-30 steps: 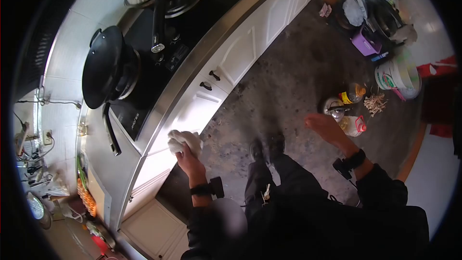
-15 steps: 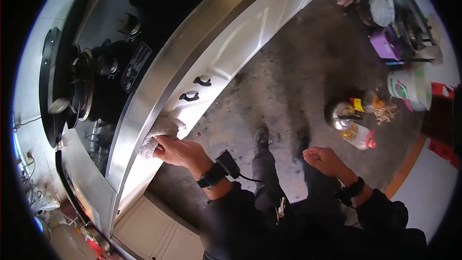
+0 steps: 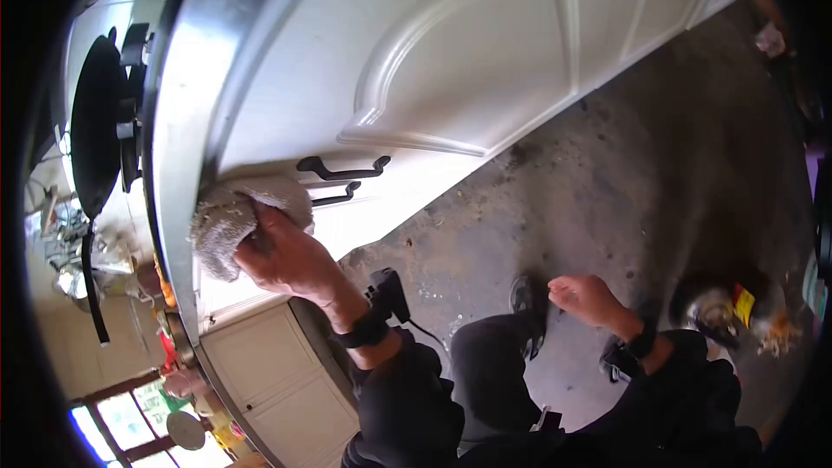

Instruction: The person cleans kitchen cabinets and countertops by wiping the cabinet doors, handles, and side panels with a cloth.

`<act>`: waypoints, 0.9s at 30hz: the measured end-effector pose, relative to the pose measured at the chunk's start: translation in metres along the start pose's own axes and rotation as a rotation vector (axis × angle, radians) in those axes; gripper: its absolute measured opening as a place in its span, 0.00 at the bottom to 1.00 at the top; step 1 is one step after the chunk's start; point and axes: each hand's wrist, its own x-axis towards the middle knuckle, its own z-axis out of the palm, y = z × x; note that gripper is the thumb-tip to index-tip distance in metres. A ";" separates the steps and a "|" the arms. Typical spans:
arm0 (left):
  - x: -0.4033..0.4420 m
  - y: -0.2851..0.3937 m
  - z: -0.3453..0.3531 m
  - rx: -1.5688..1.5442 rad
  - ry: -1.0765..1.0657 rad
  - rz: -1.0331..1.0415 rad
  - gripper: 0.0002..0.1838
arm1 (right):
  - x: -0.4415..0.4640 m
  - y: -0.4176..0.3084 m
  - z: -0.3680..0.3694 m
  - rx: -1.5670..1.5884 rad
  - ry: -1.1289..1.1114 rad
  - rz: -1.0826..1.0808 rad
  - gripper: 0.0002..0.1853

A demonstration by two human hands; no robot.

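Note:
My left hand (image 3: pixel 282 251) grips a thick grey towelling cloth (image 3: pixel 221 225), bunched up under the fingers. The cloth is pressed against the white cabinet front (image 3: pixel 485 52), at its upper part just below the counter edge (image 3: pixel 160 165). Close beside the cloth are two black door handles, the nearer a curved one (image 3: pixel 347 169). My right hand (image 3: pixel 594 302) hangs over the floor in front of me, away from the cabinet. Its fingers are curled together, and nothing shows in them.
A black wok (image 3: pixel 94 126) is at the left above the counter. Farther along stands a beige cabinet (image 3: pixel 277 364). On the dark floor (image 3: pixel 485 243) a metal kettle (image 3: pixel 711 305) sits at the right. My knees and shoes are below my hands.
My view has dropped closer to the cabinet and turned, so the stove top has mostly left the picture. My left hand keeps the cloth on the cabinet front, now beside the handles.

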 end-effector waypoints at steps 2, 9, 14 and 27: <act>-0.013 -0.003 0.004 0.079 0.048 -0.013 0.17 | 0.025 0.024 -0.004 -0.114 -0.053 -0.059 0.18; -0.086 -0.006 0.026 0.032 -0.133 -0.022 0.14 | 0.102 0.038 -0.038 -0.286 -0.049 -0.205 0.18; -0.158 -0.048 0.064 -0.109 -0.123 -0.139 0.15 | 0.118 0.032 -0.033 -0.266 -0.092 -0.313 0.19; -0.103 -0.022 0.008 -0.659 -0.567 -0.535 0.21 | 0.105 0.059 -0.047 -0.504 -0.250 -0.465 0.20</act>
